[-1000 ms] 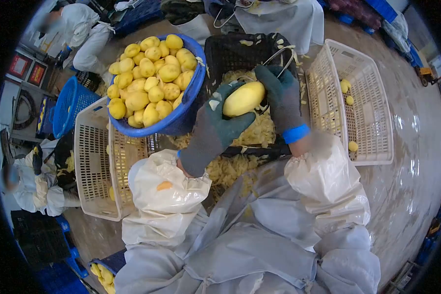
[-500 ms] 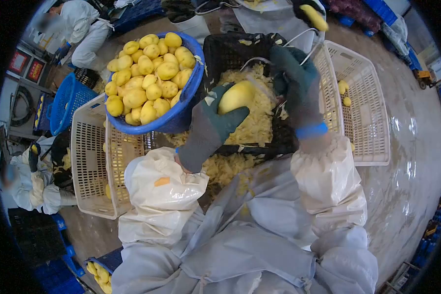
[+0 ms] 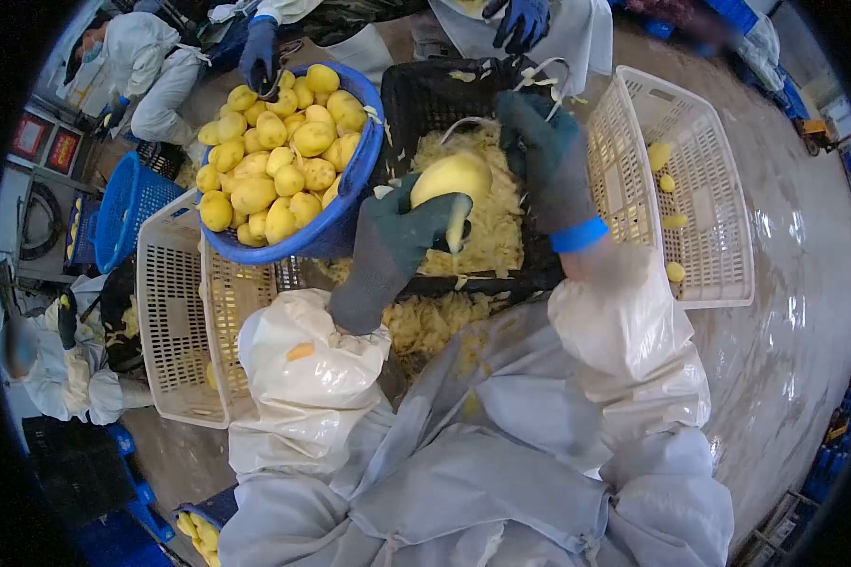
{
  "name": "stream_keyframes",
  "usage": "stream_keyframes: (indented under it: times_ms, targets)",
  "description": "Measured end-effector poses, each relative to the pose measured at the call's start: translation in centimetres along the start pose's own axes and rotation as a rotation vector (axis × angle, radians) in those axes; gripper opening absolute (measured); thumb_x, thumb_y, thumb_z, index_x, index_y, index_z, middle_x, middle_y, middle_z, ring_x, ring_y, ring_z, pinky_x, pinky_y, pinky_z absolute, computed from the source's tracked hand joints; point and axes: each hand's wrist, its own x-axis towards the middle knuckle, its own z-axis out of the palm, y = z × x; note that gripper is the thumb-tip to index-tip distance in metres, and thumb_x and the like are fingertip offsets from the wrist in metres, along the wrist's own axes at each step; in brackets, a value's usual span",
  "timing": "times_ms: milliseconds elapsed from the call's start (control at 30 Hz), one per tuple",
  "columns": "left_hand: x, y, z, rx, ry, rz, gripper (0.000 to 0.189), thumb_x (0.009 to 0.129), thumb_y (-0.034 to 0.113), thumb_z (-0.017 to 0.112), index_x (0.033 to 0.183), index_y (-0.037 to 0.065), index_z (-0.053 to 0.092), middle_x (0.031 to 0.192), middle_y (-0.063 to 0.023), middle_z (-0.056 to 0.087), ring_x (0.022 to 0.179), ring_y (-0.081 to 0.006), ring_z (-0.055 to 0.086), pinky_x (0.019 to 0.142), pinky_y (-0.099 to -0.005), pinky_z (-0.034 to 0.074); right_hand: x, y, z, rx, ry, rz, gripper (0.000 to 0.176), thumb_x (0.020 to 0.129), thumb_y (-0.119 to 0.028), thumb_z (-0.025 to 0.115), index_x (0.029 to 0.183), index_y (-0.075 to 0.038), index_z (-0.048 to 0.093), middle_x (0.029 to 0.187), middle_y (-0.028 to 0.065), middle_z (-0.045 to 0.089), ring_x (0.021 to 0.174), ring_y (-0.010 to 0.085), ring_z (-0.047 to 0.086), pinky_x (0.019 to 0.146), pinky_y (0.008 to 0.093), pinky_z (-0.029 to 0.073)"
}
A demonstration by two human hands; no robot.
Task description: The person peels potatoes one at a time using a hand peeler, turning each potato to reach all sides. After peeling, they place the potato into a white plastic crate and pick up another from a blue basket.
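My left hand (image 3: 402,231), in a dark green and grey glove, is closed around a large pale yellow potato (image 3: 452,176). A pale strip, seemingly peel, hangs by the fingers. To the right, my gloved right hand (image 3: 544,142) grips a peeler with a bent metal wire frame (image 3: 464,120); its blade is not clear to see. Both hands are above a black crate (image 3: 416,83) with a heap of pale peelings (image 3: 487,248). Beside my left hand stands a blue basket (image 3: 303,248) piled with yellow potatoes (image 3: 293,179).
White slatted crates stand left (image 3: 175,312) and right (image 3: 704,189); several potatoes lie in the right one. Across from me, a co-worker's blue-gloved hand (image 3: 258,55) reaches to the basket, the other glove (image 3: 522,24) above the black crate. Other people sit at left. The floor (image 3: 794,283) is wet.
My right hand and the peeler have shifted slightly left. The co-worker's potato has left their hand, one glove now reaches the blue basket, and more potatoes show in the right crate.
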Motion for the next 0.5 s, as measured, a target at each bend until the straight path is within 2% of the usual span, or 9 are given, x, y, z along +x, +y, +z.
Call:
stream_keyframes:
  times_ms: [67, 100, 200, 233, 267, 333, 400, 467, 500]
  targets:
    - [-0.1, 0.8, 0.5, -0.072, 0.049, -0.172, 0.041, 0.080, 0.019, 0.072, 0.113, -0.003, 0.061, 0.095, -0.0122, 0.067, 0.075, -0.0198, 0.068, 0.059, -0.0295, 0.056, 2.2, 1.1, -0.7, -0.050, 0.203, -0.331, 0.021, 0.082, -0.024, 0.072, 0.083, -0.003, 0.069, 0.062, -0.0008, 0.057, 0.052, 0.0062, 0.049, 0.047, 0.0234, 0.036]
    - [-0.1, 1.1, 0.5, -0.102, 0.052, -0.173, 0.038, 0.082, 0.016, 0.071, 0.111, -0.006, 0.062, 0.094, -0.0097, 0.067, 0.073, -0.0174, 0.067, 0.059, -0.0282, 0.057, 1.8, 0.3, -1.6, 0.255, 0.124, -0.048, 0.021, 0.081, -0.023, 0.074, 0.083, -0.003, 0.069, 0.063, -0.0003, 0.059, 0.052, 0.0070, 0.051, 0.048, 0.0239, 0.038]
    - [0.0, 1.0, 0.2, -0.174, 0.020, -0.165, 0.039, 0.082, 0.017, 0.071, 0.113, -0.006, 0.061, 0.095, -0.0109, 0.067, 0.074, -0.0185, 0.068, 0.059, -0.0283, 0.057, -0.9, -1.2, 0.0, 0.136, 0.016, 0.121, 0.019, 0.081, -0.022, 0.073, 0.084, -0.003, 0.069, 0.066, 0.0002, 0.060, 0.055, 0.0079, 0.052, 0.051, 0.0249, 0.041]
    - [-0.2, 1.3, 0.5, -0.173, 0.021, -0.164, 0.042, 0.082, 0.020, 0.071, 0.114, -0.006, 0.061, 0.096, -0.0114, 0.067, 0.075, -0.0197, 0.068, 0.059, -0.0281, 0.057, -2.1, -1.8, 1.3, 0.108, -0.002, 0.113, 0.021, 0.087, -0.026, 0.063, 0.078, -0.006, 0.064, 0.064, -0.0017, 0.053, 0.050, 0.0059, 0.041, 0.047, 0.0212, 0.031]
    - [-0.3, 1.1, 0.4, -0.166, 0.017, -0.173, 0.042, 0.082, 0.020, 0.071, 0.114, -0.006, 0.061, 0.096, -0.0114, 0.067, 0.075, -0.0197, 0.068, 0.059, -0.0281, 0.057, -1.5, -0.8, 1.0, 0.114, 0.007, 0.119, 0.021, 0.087, -0.026, 0.063, 0.078, -0.006, 0.064, 0.064, -0.0017, 0.053, 0.050, 0.0059, 0.041, 0.047, 0.0212, 0.031]
    - [-0.2, 0.7, 0.1, -0.206, 0.010, -0.211, 0.043, 0.082, 0.023, 0.070, 0.113, -0.005, 0.062, 0.096, -0.0123, 0.068, 0.074, -0.0209, 0.068, 0.059, -0.0281, 0.057, 1.6, 2.3, -0.5, 0.006, 0.159, -0.273, 0.024, 0.086, -0.029, 0.065, 0.084, -0.005, 0.065, 0.064, -0.0011, 0.053, 0.052, 0.0059, 0.043, 0.048, 0.0207, 0.032]
    - [-0.2, 0.9, -0.1, -0.250, -0.015, -0.218, 0.044, 0.083, 0.026, 0.068, 0.113, -0.005, 0.062, 0.096, -0.0133, 0.068, 0.074, -0.0215, 0.069, 0.059, -0.0283, 0.056, 2.2, 1.1, -1.0, -0.003, 0.197, -0.259, 0.024, 0.086, -0.029, 0.065, 0.087, -0.006, 0.066, 0.064, -0.0012, 0.053, 0.054, 0.0057, 0.043, 0.049, 0.0204, 0.032]
    - [0.1, 0.8, -0.4, -0.299, -0.038, -0.229, 0.045, 0.084, 0.029, 0.067, 0.112, -0.005, 0.062, 0.096, -0.0142, 0.068, 0.074, -0.0220, 0.069, 0.058, -0.0285, 0.056, 0.8, -0.6, -1.0, 0.261, 0.109, 0.081, 0.020, 0.085, -0.027, 0.066, 0.084, -0.007, 0.066, 0.063, -0.0023, 0.052, 0.053, 0.0055, 0.042, 0.049, 0.0208, 0.032]
    - [0.2, 0.5, -0.7, -0.346, -0.080, -0.244, 0.045, 0.085, 0.031, 0.065, 0.112, -0.005, 0.062, 0.096, -0.0151, 0.068, 0.074, -0.0224, 0.069, 0.057, -0.0287, 0.056, -0.4, -1.4, -0.3, 0.185, 0.045, 0.171, 0.018, 0.085, -0.027, 0.066, 0.083, -0.009, 0.066, 0.063, -0.0035, 0.051, 0.053, 0.0053, 0.041, 0.049, 0.0205, 0.031]
